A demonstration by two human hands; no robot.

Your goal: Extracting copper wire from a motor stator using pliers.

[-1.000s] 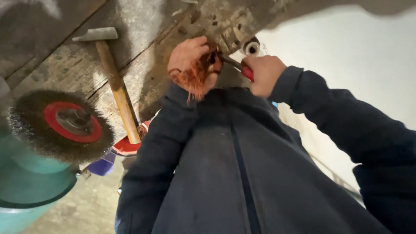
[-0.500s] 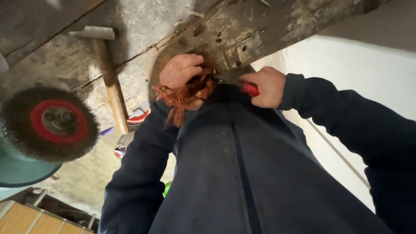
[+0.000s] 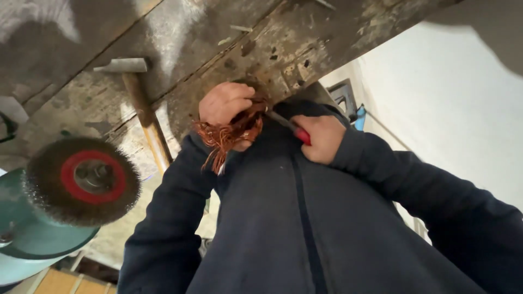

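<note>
Left hand (image 3: 224,103) grips frayed copper wire bundle (image 3: 229,133); right hand (image 3: 321,136) holds red-handled tool (image 3: 291,128).

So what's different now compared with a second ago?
Mostly the view shifted: the hammer and wire brush wheel sit differently in the picture. The left hand keeps its grip on the copper wire bundle, the right hand on the red-handled tool, both close to the dark jacket. Nothing was let go.

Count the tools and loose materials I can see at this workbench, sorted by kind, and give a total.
Wooden-handled hammers with steel head: 1
Round wire brush wheels with red hub: 1
Red-handled hand tools, in the right hand: 1
Tangled copper wire bundles, in the left hand: 1
Total: 4
</note>
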